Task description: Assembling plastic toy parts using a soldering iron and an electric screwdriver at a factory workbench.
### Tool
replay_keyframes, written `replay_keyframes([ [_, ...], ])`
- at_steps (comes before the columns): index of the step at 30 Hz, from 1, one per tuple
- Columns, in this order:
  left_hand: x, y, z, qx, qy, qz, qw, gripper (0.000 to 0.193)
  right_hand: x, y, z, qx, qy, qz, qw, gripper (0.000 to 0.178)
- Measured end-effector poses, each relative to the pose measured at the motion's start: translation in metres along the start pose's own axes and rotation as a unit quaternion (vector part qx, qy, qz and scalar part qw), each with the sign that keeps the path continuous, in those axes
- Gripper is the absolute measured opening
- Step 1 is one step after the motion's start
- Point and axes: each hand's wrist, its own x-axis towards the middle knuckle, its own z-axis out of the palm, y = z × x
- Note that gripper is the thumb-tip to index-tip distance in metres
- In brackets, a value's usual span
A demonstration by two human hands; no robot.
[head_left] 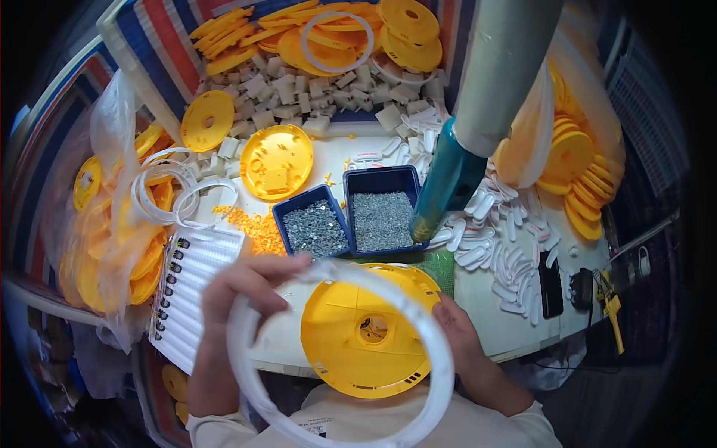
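Observation:
My left hand [237, 293] has its fingers closed on the upper left of a large white plastic ring [240, 351]. The ring is tilted close in front of me and overlaps a round yellow plastic cover [334, 340] with a hole in its middle. Wrapped around the right edge of that cover is my right hand [457, 332]; its fingertips are partly hidden. Just beyond the cover stand two blue trays of small metal parts, the left one [280, 212] smaller than the right one [381, 174].
Another yellow cover [276, 160] lies beyond the trays. Small orange parts [258, 230], white rings [149, 198] and a coil-like white strip bundle [190, 287] are at left. A thick grey-teal post [448, 175], white handle-shaped pieces [478, 243] and a phone [550, 287] are at right.

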Motion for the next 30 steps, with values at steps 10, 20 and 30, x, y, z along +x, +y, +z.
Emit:
replay_keyframes([
  [10,-0.024,-0.053,0.034,0.151,0.007,-0.075,0.986,0.020,-0.004,-0.010,-0.002,0.007,-0.102,0.006,0.995,0.056],
  [20,-0.026,-0.044,0.052,-0.053,0.123,-0.423,0.896,0.043,-0.001,-0.027,0.006,-0.069,-0.099,-0.018,0.992,0.056],
  [30,-0.025,-0.030,0.063,-0.063,0.140,-0.410,0.899,0.040,-0.007,-0.064,0.029,-0.590,0.039,-0.362,0.720,0.024],
])
